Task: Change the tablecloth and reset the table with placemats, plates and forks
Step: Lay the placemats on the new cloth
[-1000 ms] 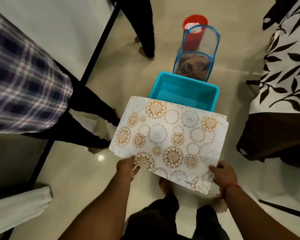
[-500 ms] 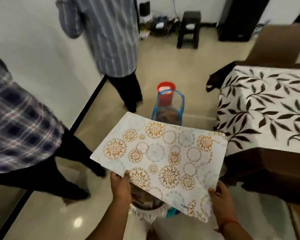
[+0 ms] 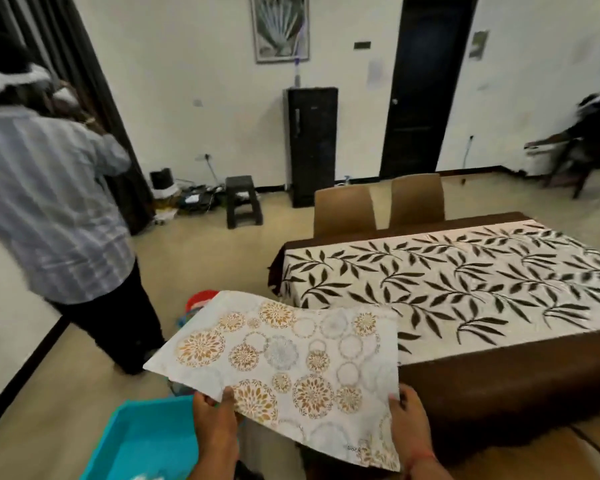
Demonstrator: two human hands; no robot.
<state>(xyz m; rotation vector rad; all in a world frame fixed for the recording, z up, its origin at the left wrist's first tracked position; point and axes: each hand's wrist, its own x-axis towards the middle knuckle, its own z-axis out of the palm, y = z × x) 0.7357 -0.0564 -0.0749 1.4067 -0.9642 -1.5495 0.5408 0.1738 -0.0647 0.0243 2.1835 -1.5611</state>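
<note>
**Placemat held flat in both hands beside the covered table**

The left hand (image 3: 212,408) grips the near left edge of the placemat (image 3: 284,362), thumb curled on top over the printed face and fingers tucked beneath. The right hand (image 3: 406,415) pinches the near right edge in the same way, with a red thread band at its wrist. Between them the placemat is carried in the air, roughly level, its far corners sagging a little; it is white with gold and grey round floral medallions.

Its far right corner overlaps the near corner of the table (image 3: 499,375) in view, though whether it touches cannot be told. The table wears a tablecloth (image 3: 465,282) of cream with dark leaf sprays over a brown skirt. Two brown chairs (image 3: 378,206) stand at the far side.

Below the left hand a turquoise plastic tub (image 3: 146,441) sits on the floor, and a red bucket (image 3: 200,299) peeks out past the placemat's far edge. To the left a person in a striped shirt (image 3: 52,216) stands with back turned. A black cabinet (image 3: 312,143) and a small dark stool (image 3: 241,199) stand by the far wall.
</note>
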